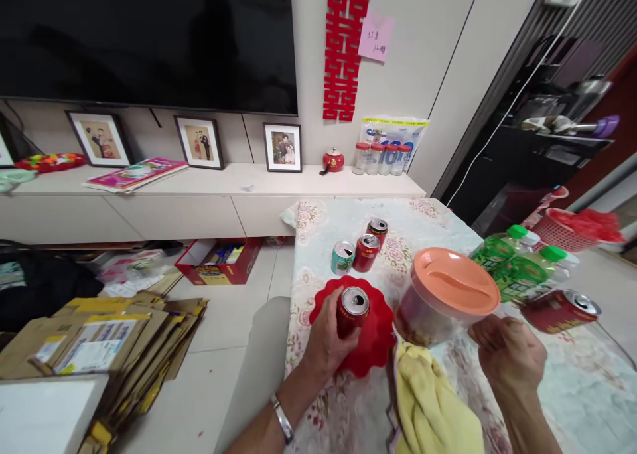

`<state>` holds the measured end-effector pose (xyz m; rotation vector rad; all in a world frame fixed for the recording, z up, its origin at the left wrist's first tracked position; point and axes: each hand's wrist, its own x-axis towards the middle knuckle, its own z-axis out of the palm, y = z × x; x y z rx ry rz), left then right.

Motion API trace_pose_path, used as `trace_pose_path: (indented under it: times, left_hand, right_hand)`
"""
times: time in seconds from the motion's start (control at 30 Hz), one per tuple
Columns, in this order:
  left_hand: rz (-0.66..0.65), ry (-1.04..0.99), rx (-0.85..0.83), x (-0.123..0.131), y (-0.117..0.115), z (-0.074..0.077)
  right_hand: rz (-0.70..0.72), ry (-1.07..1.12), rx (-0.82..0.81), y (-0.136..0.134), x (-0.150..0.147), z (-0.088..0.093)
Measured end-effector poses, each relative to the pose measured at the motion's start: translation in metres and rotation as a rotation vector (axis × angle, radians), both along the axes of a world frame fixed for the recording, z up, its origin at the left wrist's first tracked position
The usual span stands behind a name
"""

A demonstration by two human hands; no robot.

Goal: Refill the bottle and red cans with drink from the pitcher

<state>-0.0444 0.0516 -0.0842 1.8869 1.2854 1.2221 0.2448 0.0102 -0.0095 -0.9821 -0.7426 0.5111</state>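
My left hand (326, 340) is wrapped round a red drink can (352, 310) that stands on a red scalloped mat (371, 338) on the floral-cloth table (587, 387). My right hand (507, 351) is closed beside a clear jar with an orange lid (448, 293), tilted above the table; its fingers touch the jar's lower right side. A yellow cloth (432, 407) lies just below the jar, between my forearms. A silver bracelet sits on my left wrist.
Three more cans (365, 251) stand further back on the table. Green bottles (522, 265) and another red can (562, 311) lie at the right, near a red basket (572, 228). Flattened cardboard (109, 341) covers the floor at left. A low cabinet (199, 202) carries photo frames.
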Motion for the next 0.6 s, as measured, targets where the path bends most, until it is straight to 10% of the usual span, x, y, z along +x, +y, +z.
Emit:
trace_pose_path:
  times: [0.6]
  left_hand:
    - [-0.103,-0.124,-0.253,0.000,-0.006,0.024]
  right_hand:
    - [0.086,-0.172,-0.195,-0.031,0.014,0.051]
